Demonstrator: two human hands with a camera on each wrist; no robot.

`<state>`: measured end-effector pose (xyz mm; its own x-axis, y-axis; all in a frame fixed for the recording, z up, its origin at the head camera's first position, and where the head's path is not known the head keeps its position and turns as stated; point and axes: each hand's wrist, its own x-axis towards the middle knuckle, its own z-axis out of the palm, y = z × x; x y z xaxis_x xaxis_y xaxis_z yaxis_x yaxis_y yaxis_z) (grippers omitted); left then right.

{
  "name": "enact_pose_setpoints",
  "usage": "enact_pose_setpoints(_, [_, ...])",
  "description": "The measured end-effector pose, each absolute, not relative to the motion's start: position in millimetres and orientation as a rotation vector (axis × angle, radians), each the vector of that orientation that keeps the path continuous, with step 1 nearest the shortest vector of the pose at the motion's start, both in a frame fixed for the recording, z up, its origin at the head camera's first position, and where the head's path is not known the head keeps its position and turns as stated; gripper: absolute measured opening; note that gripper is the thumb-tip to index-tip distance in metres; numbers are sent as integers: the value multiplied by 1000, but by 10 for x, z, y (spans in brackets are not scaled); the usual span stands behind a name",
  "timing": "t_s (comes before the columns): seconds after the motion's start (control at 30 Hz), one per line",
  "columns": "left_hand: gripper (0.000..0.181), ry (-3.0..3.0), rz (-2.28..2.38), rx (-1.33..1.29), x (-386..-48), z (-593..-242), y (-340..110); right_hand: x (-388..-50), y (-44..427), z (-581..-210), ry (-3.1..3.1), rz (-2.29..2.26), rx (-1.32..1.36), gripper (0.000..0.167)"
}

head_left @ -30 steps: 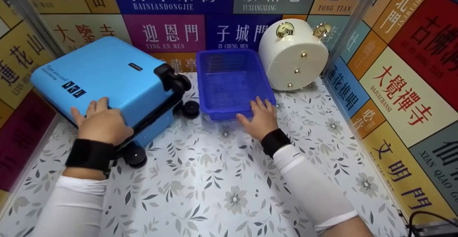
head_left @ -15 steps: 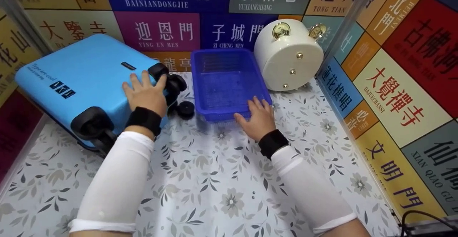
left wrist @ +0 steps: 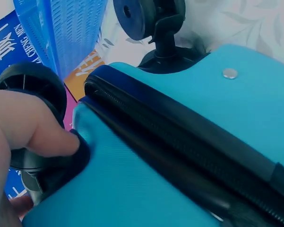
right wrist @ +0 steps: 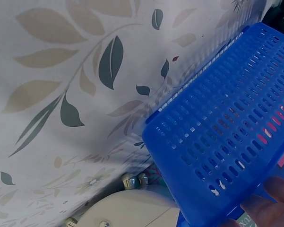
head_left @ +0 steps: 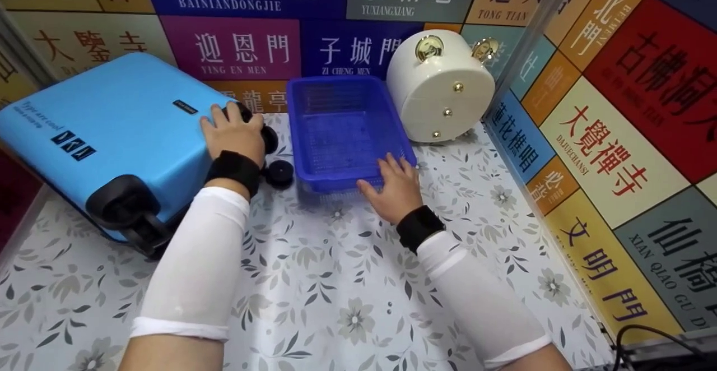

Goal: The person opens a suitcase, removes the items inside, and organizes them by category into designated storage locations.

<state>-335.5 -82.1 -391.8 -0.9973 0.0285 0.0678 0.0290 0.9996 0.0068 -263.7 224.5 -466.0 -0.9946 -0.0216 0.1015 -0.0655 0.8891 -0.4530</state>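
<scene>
A light blue suitcase (head_left: pixel 134 119) lies flat at the left, with black wheels at its corners. My left hand (head_left: pixel 236 135) rests on its right corner beside a wheel, fingers spread; in the left wrist view the thumb lies against the black corner guard (left wrist: pixel 80 156). A blue plastic basket (head_left: pixel 350 177) stands right of the suitcase, with nothing in it. My right hand (head_left: pixel 395 189) touches the basket's near right corner with its fingers spread. In the right wrist view the fingertips lie at the rim of the basket (right wrist: pixel 212 142).
A white round box (head_left: pixel 440 88) with gold knobs stands just right of the basket against the back. Printed sign panels (head_left: pixel 241 49) line the back and sides. The floral cloth (head_left: pixel 313 304) covers the surface. A black cable (head_left: pixel 622 337) lies at the lower right.
My left hand has moved from the suitcase's near corner to its right corner. The suitcase has turned and shifted left, away from the basket. My right hand has stayed at the basket.
</scene>
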Motion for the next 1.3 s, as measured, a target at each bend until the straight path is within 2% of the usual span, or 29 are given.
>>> enact_pose_setpoints(0.6, [30, -2720, -71, -550, -2898, -4153, -1032, -2624, 2279, -4678, -2951, 707, 94, 75])
enact_pose_setpoints(0.77, [40, -2734, -31, -480, -2900, -4169, -1040, -2636, 2286, -4675, -2934, 687, 117, 73])
enact_pose_setpoints(0.97, [33, -2841, 49, -353, -2955, -4186, -967, -2636, 2278, -4689, -2940, 706, 116, 74])
enact_pose_setpoints(1.3, [28, -2675, 25, -550, -2807, -4271, -1043, -2615, 2290, -4702, -2947, 700, 110, 73])
